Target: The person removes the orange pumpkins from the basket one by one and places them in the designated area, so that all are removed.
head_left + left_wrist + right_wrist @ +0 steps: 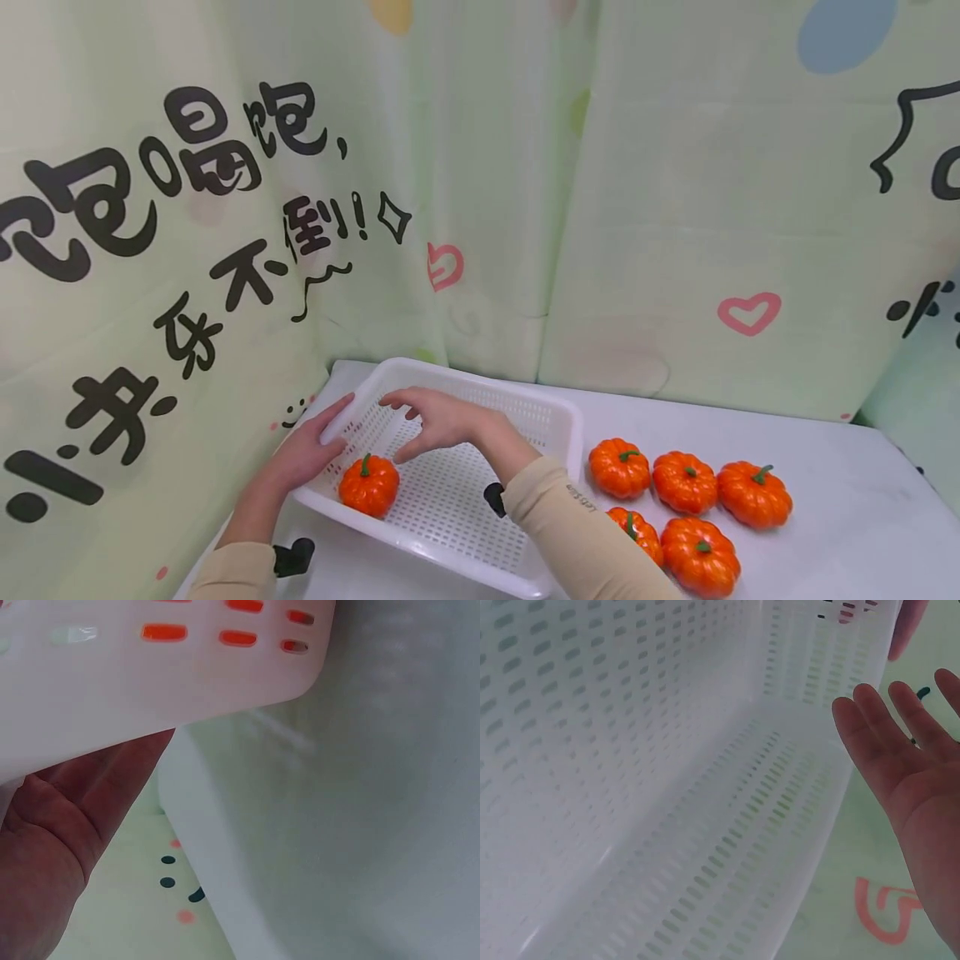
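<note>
A white perforated plastic basket point(450, 558) stands on the table at the centre. One small orange pumpkin point(369, 486) with a green stem sits in its left front corner. At the left rim, my left hand point(307, 450) holds the basket, its thumb at the inner side and its fingers along the outside. In the left wrist view, orange shows through slots in the basket wall point(112, 690) above my palm. My right hand point(442, 419) hovers over the basket, fingers spread and nothing between them; the pumpkin is just below and left of its thumb.
Several more orange pumpkins point(685, 482) lie on the white table point(847, 500) right of the basket, one partly hidden by my right sleeve point(577, 525). A pale green printed curtain point(637, 208) hangs behind and along the left side.
</note>
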The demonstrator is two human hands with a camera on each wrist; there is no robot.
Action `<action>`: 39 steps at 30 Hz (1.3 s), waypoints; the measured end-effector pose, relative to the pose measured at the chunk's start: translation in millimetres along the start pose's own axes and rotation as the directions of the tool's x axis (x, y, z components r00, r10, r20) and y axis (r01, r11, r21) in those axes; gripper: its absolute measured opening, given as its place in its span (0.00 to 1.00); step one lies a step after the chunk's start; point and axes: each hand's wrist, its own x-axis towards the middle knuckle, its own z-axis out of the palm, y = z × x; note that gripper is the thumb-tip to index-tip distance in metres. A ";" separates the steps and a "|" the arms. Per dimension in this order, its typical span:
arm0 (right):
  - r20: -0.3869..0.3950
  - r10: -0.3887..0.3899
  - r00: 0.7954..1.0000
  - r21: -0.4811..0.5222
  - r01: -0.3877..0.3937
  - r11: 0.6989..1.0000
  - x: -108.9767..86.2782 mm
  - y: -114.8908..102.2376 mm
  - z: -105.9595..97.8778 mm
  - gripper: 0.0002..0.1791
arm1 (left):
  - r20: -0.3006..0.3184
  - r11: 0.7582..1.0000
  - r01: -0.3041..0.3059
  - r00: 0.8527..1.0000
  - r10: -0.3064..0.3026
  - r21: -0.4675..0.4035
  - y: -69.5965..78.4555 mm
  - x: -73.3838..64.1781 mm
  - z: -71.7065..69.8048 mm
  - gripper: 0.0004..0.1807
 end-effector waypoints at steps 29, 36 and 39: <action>0.170 0.115 0.979 -0.046 -0.108 0.993 21.4 6.0 51.1 0.44 | 0.005 1.000 0.005 1.000 -0.005 0.021 -1.5 0.5 -1.9 0.39; 0.202 0.122 0.972 -0.047 -0.115 0.992 24.4 5.2 59.9 0.46 | 0.008 1.000 -0.010 1.000 0.010 0.023 -1.7 1.2 -1.4 0.39; 0.203 0.119 0.972 -0.033 -0.115 0.993 24.6 4.9 59.8 0.46 | 0.007 1.000 -0.017 1.000 0.016 0.020 -1.3 2.1 -1.1 0.39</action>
